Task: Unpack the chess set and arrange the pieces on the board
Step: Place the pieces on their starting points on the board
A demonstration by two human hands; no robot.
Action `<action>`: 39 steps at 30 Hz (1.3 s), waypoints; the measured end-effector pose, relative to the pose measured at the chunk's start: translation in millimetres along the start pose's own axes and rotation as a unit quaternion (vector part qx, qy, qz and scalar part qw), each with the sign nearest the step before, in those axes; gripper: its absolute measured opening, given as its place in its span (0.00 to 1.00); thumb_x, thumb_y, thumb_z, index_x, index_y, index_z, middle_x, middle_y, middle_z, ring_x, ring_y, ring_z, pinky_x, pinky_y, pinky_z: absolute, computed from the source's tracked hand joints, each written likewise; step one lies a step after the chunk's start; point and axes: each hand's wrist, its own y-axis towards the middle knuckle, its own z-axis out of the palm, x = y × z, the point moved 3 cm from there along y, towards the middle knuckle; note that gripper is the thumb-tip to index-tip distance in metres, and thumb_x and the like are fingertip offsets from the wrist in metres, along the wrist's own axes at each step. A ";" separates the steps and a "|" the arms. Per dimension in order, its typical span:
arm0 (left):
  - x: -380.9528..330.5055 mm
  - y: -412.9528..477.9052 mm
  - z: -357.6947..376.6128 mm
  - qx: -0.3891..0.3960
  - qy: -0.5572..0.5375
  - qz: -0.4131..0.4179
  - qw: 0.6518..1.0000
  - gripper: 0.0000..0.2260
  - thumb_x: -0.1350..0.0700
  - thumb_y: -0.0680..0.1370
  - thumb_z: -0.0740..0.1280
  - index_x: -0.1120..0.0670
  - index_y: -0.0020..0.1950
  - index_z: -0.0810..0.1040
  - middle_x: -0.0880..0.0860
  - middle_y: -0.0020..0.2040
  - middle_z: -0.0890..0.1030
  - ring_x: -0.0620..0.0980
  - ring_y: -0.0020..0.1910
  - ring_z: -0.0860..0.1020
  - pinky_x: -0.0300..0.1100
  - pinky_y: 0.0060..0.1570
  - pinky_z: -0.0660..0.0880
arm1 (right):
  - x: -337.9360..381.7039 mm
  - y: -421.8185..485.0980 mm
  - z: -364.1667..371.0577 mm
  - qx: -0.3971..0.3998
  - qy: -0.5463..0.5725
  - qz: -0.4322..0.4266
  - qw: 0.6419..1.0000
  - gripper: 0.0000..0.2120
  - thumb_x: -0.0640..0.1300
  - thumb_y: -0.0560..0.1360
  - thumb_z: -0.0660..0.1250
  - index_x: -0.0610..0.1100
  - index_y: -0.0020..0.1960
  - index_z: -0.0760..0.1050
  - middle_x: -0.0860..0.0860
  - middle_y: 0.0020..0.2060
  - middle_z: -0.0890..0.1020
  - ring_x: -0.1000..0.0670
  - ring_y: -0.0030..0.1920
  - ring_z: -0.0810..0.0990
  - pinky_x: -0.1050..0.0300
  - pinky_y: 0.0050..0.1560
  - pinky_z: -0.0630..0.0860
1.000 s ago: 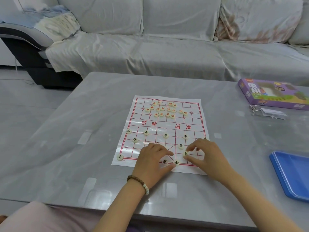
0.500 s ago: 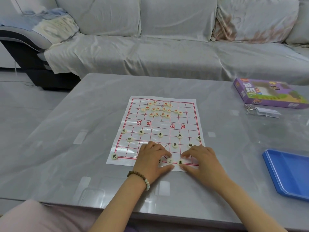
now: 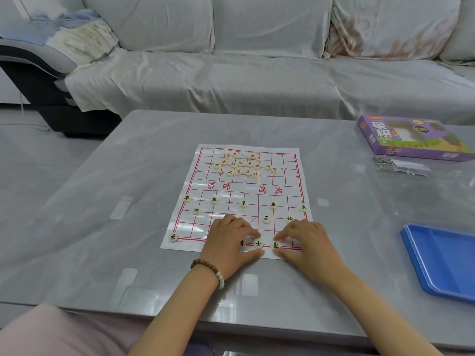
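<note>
A white paper chess board [image 3: 241, 191] with red lines lies flat on the grey table. Several cream pieces with red marks lie in a loose heap [image 3: 244, 164] at its far end. Cream pieces with black marks stand spread over the near half, among them a row of pawns [image 3: 243, 203] and a corner piece [image 3: 173, 237]. My left hand [image 3: 230, 242] rests on the near edge, thumb and forefinger around a black-marked piece [image 3: 258, 243]. My right hand [image 3: 305, 242] pinches the piece beside it [image 3: 275, 245] on the same back row.
The purple chess box [image 3: 411, 141] lies at the table's far right, with a key ring and small bag [image 3: 401, 165] in front of it. A blue tray [image 3: 444, 263] sits at the right edge. A covered sofa [image 3: 257, 73] stands behind the table.
My right hand has drawn its piece down from the second row to the back row, next to the piece under my left hand. The left hand has stayed in place.
</note>
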 end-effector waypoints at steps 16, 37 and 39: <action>61.8 -26.6 -24.9 -0.097 -0.054 -0.074 0.991 0.19 0.37 0.71 0.66 0.43 0.58 0.76 0.41 0.59 0.74 0.42 0.61 0.67 0.32 0.57 0.56 | 47.9 54.9 5.8 0.025 0.022 -0.029 0.999 0.12 0.56 0.72 0.68 0.57 0.55 0.78 0.58 0.53 0.78 0.58 0.53 0.70 0.61 0.60 0.61; 102.8 -56.3 -17.3 -0.125 0.009 -0.032 0.992 0.27 0.30 0.72 0.52 0.44 0.62 0.75 0.42 0.64 0.74 0.46 0.69 0.63 0.42 0.71 0.46 | 107.6 72.0 51.0 0.034 -0.007 -0.094 0.995 0.11 0.55 0.72 0.68 0.54 0.53 0.79 0.55 0.47 0.76 0.55 0.50 0.71 0.61 0.51 0.57; 104.1 -57.1 -17.4 -0.130 0.005 -0.030 0.991 0.28 0.30 0.71 0.53 0.44 0.62 0.75 0.42 0.65 0.73 0.46 0.70 0.62 0.41 0.71 0.45 | 107.6 71.8 54.0 0.039 -0.006 -0.089 0.995 0.11 0.55 0.72 0.68 0.54 0.53 0.79 0.55 0.47 0.76 0.55 0.50 0.71 0.62 0.52 0.57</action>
